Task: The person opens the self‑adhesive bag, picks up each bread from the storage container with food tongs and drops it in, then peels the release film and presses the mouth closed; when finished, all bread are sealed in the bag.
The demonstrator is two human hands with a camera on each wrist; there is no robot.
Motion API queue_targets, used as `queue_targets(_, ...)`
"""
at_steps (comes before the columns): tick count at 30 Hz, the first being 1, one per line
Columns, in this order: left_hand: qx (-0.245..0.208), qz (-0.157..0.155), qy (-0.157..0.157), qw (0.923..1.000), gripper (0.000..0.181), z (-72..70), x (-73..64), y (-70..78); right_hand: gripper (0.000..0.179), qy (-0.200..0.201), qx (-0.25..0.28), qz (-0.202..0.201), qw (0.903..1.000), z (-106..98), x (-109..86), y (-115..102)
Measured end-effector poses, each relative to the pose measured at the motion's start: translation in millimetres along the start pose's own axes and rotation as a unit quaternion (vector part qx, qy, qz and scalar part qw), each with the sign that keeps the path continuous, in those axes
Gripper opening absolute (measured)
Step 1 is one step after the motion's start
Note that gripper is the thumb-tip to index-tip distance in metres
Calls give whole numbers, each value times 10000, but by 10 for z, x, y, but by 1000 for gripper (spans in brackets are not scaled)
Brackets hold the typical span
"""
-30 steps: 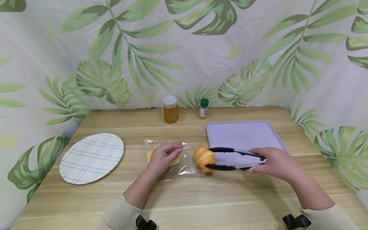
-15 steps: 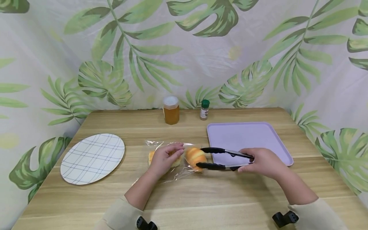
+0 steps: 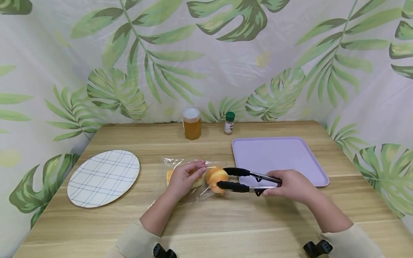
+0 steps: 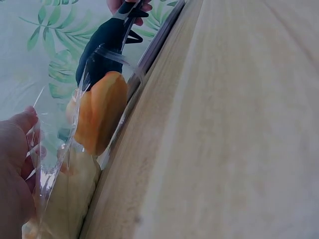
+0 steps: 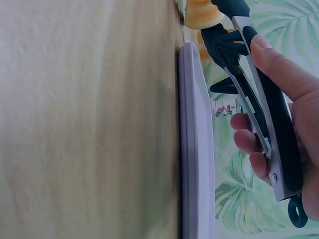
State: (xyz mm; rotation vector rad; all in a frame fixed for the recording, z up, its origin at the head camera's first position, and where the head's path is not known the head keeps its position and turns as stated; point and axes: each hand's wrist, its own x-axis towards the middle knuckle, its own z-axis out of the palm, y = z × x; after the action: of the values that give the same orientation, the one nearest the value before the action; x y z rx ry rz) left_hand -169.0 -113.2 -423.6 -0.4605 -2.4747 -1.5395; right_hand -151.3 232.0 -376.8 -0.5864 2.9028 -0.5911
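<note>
My right hand (image 3: pixel 292 186) grips black-tipped metal tongs (image 5: pixel 266 109), thumb on one arm and fingers on the other. The tips of the tongs pinch an orange-and-yellow striped bread roll (image 3: pixel 215 179), which sits in the mouth of a clear plastic bag (image 3: pixel 198 195). My left hand (image 3: pixel 184 179) pinches the bag's upper edge between thumb and fingers, as the left wrist view shows. Inside the bag, partly hidden beneath that hand, lies a pale yellow piece of bread (image 4: pixel 75 191); the striped roll rests right at its end.
A lilac tray (image 3: pixel 274 152) lies right of the bag, under the tongs' line. On the left is a white checked plate (image 3: pixel 103 178). A honey-coloured jar (image 3: pixel 192 125) and a green-capped spice bottle (image 3: pixel 229 123) stand at the back of the wooden table (image 3: pixel 242 229).
My right hand has moved left with the tongs, carrying the striped roll into the bag's mouth and turning it slightly. The left hand has kept its place on the bag.
</note>
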Motion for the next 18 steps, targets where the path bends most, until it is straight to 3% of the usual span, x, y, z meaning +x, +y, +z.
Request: queue_targets(18,-79,-145,-90,9998,14,2,-11,-5,60,493,-290,-118,9983,181,-23,-176)
